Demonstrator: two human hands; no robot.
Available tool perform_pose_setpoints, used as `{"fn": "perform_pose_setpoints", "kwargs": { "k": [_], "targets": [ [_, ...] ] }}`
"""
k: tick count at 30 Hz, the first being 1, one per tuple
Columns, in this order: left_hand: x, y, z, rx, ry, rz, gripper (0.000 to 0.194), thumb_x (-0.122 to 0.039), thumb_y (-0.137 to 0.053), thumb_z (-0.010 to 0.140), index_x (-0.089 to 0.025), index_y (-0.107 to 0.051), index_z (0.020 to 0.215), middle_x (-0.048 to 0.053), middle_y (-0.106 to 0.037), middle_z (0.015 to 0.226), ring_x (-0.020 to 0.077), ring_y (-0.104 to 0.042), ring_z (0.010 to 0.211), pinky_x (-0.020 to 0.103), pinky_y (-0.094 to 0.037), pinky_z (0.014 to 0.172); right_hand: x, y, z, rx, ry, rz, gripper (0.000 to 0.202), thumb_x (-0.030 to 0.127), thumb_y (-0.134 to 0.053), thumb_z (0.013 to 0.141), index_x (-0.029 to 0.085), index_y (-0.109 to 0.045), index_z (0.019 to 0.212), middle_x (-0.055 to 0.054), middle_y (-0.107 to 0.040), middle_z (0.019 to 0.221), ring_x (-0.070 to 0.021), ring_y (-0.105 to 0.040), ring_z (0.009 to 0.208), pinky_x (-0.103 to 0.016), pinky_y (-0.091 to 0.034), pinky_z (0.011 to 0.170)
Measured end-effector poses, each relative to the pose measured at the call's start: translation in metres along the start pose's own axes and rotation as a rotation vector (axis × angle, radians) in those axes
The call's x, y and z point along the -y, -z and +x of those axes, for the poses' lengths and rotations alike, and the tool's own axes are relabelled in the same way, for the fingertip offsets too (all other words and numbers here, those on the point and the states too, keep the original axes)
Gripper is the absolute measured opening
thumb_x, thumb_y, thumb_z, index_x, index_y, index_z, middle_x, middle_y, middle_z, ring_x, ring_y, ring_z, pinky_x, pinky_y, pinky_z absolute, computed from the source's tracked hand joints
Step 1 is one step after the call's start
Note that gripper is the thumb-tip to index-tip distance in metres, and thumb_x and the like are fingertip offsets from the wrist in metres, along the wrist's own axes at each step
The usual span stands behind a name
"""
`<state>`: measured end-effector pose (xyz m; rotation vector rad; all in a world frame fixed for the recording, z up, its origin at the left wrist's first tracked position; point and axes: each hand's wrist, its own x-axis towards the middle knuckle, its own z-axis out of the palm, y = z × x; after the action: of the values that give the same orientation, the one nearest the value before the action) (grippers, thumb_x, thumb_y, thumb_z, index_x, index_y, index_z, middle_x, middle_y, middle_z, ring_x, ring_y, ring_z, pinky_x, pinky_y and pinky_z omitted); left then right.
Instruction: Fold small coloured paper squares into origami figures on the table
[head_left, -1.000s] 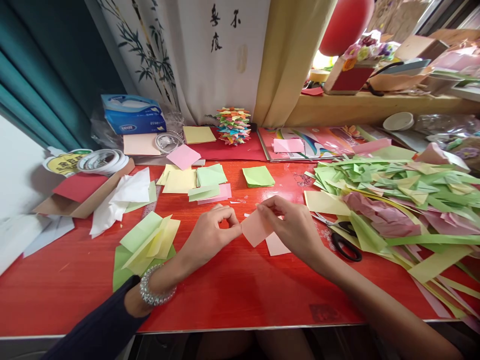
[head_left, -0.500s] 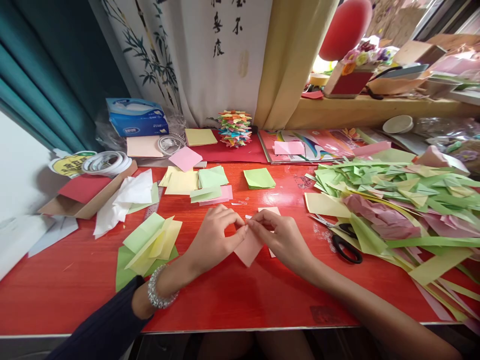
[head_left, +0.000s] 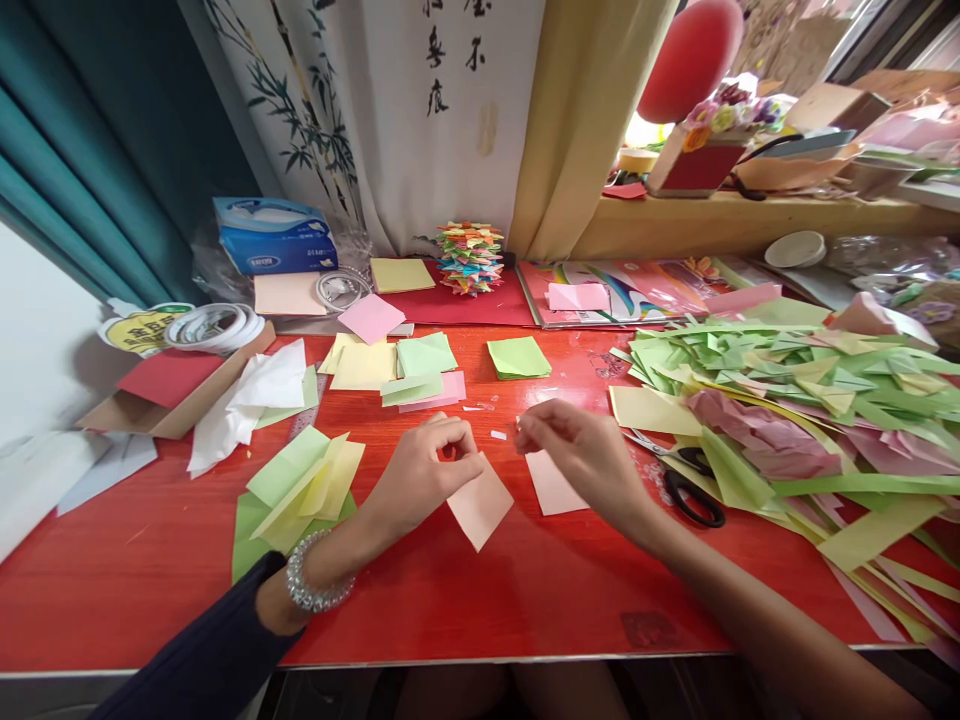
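My left hand (head_left: pixel 420 475) pinches a peach paper square (head_left: pixel 481 505) near its upper left edge; the sheet hangs cornerwise over the red table. To its right, my right hand (head_left: pixel 581 450) is closed, thumb and fingertips together, apart from that sheet. A tiny pale speck shows at the right fingertips, too small to name. Partly under the right hand, a second pale pink paper square (head_left: pixel 553 487) lies on the table. Between the hands, a small white scrap (head_left: pixel 498 435) rests on the tabletop.
Green and yellow paper sheets (head_left: pixel 304 490) lie on the left. Black-handled scissors (head_left: pixel 694 498) and a heap of cut paper strips (head_left: pixel 795 370) fill the right. Behind are a green paper stack (head_left: pixel 519 357), yellow papers (head_left: pixel 364 364) and a folded-paper ornament (head_left: pixel 470 258).
My hands have come apart. The left has drawn the peach square slightly left and down; the right has moved right and let go of it. The small white scrap now shows fully.
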<state>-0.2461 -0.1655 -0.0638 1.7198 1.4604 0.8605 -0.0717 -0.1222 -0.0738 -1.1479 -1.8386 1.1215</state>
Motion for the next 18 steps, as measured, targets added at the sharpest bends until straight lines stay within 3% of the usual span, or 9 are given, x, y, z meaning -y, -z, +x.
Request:
{"fn": "perform_pose_setpoints", "kwargs": {
  "k": [2, 5, 8, 12, 18],
  "targets": [
    [-0.001, 0.001, 0.0, -0.003, -0.013, -0.017, 0.021, -0.018, -0.047, 0.077, -0.019, -0.04, 0.057, -0.003, -0.045, 0.063, 0.0136, -0.041, 0.069, 0.025, -0.033, 0.064, -0.001, 0.004, 0.003, -0.018, -0.011, 0.083, 0.021, 0.034, -0.047, 0.085, 0.016, -0.056, 0.079, -0.005, -0.065, 0.075, -0.0146, -0.062, 0.071, -0.028, -0.049, 0.069],
    [-0.003, 0.001, 0.0, 0.023, -0.042, -0.008, 0.016, -0.019, -0.048, 0.079, -0.019, -0.048, 0.063, -0.003, -0.051, 0.068, 0.0144, -0.043, 0.073, 0.026, -0.034, 0.069, 0.0, 0.002, 0.003, 0.138, 0.016, 0.141, 0.02, 0.036, -0.051, 0.083, 0.016, -0.058, 0.084, -0.005, -0.065, 0.081, -0.0148, -0.062, 0.076, -0.027, -0.048, 0.07],
    [-0.003, 0.0, -0.001, 0.039, -0.055, 0.021, 0.014, -0.021, -0.048, 0.081, -0.02, -0.054, 0.068, -0.003, -0.054, 0.07, 0.0153, -0.043, 0.076, 0.027, -0.035, 0.071, 0.001, -0.006, -0.001, 0.247, 0.057, 0.057, 0.02, 0.035, -0.05, 0.083, 0.017, -0.057, 0.079, -0.002, -0.062, 0.074, -0.0125, -0.057, 0.069, -0.023, -0.044, 0.059],
    [-0.002, -0.001, -0.001, 0.047, -0.064, 0.044, 0.015, -0.025, -0.049, 0.082, -0.02, -0.057, 0.07, -0.003, -0.055, 0.071, 0.0153, -0.044, 0.076, 0.027, -0.035, 0.07, -0.002, -0.009, -0.002, 0.185, 0.129, -0.116, 0.022, 0.032, -0.048, 0.086, 0.018, -0.05, 0.068, 0.002, -0.054, 0.062, -0.0092, -0.046, 0.056, -0.02, -0.036, 0.05],
    [0.002, -0.001, 0.002, 0.038, -0.053, 0.03, 0.015, -0.024, -0.05, 0.081, -0.02, -0.058, 0.069, -0.002, -0.054, 0.07, 0.0148, -0.045, 0.075, 0.027, -0.036, 0.069, -0.006, -0.007, -0.002, 0.149, 0.318, -0.398, 0.019, 0.027, -0.041, 0.089, 0.017, -0.051, 0.077, -0.002, -0.06, 0.07, -0.011, -0.05, 0.059, -0.022, -0.037, 0.055]
  ]
}}
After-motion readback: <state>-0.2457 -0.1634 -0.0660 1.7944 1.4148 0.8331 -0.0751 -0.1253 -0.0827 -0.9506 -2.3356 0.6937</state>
